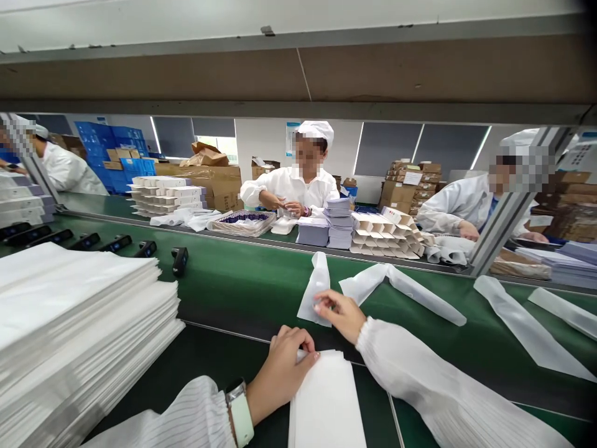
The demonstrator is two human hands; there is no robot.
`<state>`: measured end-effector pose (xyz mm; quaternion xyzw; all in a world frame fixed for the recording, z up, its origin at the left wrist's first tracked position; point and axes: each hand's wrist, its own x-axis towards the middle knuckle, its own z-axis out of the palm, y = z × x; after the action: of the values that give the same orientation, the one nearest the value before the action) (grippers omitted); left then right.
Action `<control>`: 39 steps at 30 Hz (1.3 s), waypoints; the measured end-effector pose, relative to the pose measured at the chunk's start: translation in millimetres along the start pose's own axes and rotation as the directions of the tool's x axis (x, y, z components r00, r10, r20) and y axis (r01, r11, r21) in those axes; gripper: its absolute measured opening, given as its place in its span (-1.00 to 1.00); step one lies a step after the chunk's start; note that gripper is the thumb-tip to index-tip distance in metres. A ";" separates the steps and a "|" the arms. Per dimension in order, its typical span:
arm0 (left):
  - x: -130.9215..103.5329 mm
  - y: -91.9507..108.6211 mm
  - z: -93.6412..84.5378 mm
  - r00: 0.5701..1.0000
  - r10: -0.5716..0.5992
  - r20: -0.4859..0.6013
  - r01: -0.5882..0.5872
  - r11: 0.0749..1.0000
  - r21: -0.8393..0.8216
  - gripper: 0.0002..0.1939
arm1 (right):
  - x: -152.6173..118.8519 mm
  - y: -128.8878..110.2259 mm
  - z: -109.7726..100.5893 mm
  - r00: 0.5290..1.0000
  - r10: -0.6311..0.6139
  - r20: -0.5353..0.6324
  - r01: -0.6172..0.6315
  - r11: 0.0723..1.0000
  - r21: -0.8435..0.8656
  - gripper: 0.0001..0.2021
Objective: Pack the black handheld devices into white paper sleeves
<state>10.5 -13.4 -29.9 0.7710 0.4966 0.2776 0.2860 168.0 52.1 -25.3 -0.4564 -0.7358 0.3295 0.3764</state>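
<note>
A narrow stack of thin white sleeves (326,404) lies in front of me on the dark green work surface. My left hand (284,367), with a pale green watch strap on the wrist, is closed at the stack's far left corner, thumb and forefinger gripping the top edge. Beyond it, my right hand (344,316) reaches over the green belt. Its fingers are loosely bent and apart at a single translucent white sleeve (318,274), which lies on the belt partly under the fingertips. A bent white sleeve (424,295) lies just to the right.
A tall pile of white sheets (69,323) stands at left. Several black devices (180,261) and more sleeves (527,330) lie on the green belt (242,274). Across it, a co-worker (298,180) handles something small behind white boxes (385,230). A metal post (508,205) rises at right.
</note>
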 end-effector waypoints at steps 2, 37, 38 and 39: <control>-0.3 -1.5 1.4 1.000 0.015 -0.024 -0.016 1.000 -0.013 -0.88 | -27.1 -3.0 -0.1 0.988 -0.040 0.149 0.042 0.999 -0.006 -0.73; -1.5 -0.1 -0.2 0.991 0.132 0.027 -0.127 0.982 -0.143 -0.94 | -61.5 2.7 5.6 0.982 -0.173 0.069 0.176 0.983 -0.043 -0.82; -1.6 0.2 -0.5 0.991 0.131 0.027 -0.126 0.982 -0.142 -0.93 | -62.2 2.6 5.9 0.983 -0.176 0.058 0.179 0.982 -0.057 -0.86; -1.7 0.5 -0.8 0.991 0.132 0.027 -0.127 0.982 -0.141 -0.92 | -62.9 2.4 6.1 0.983 -0.177 0.043 0.180 0.981 -0.073 -0.90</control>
<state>9.6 -15.1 -29.3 0.7847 0.4197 0.3156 0.3294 182.7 -5.8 -46.2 -0.3967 -0.7925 0.2744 0.3732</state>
